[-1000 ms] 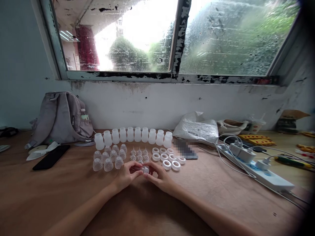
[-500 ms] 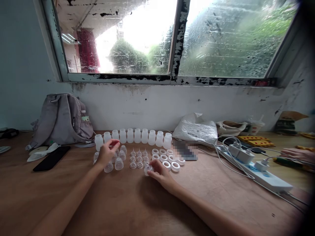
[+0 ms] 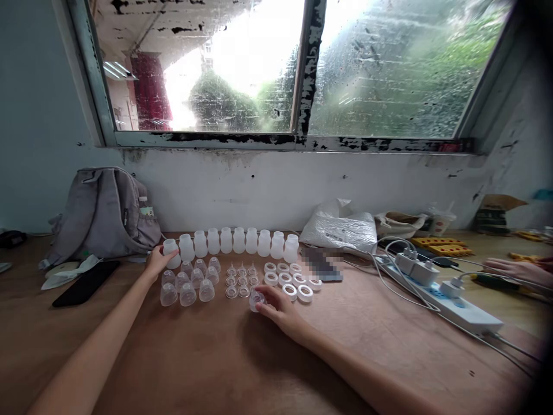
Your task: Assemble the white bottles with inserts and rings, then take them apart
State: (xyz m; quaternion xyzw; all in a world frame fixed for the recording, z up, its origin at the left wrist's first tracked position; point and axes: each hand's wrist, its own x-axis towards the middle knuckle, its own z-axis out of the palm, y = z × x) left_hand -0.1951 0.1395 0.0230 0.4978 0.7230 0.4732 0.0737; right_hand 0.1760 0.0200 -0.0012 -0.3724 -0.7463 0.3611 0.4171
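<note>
My left hand (image 3: 158,263) has its fingers and thumb around the leftmost frosted baby bottle (image 3: 171,245), which is upright at the end of a row of similar bottles (image 3: 226,241). My right hand (image 3: 279,308) is closed on a clear bottle nipple (image 3: 256,298) low over the table; its lower part is hard to make out. Close to the left forearm stand several clear dome caps (image 3: 188,294). Between the hands are rows of clear nipples (image 3: 231,281), points up. White collar rings (image 3: 305,294) lie just beyond my right hand.
A grey backpack (image 3: 106,210) and a black phone (image 3: 86,283) are at left. Behind the rings lie a blurred-out dark object (image 3: 322,265) and a silvery plastic bag (image 3: 341,227). A power strip (image 3: 466,314) with cables crosses the right side, near another person's hand (image 3: 512,270).
My left hand has moved left from above the dome caps to the leftmost bottle and taken hold of it. The right hand keeps the nipple in nearly the same place.
</note>
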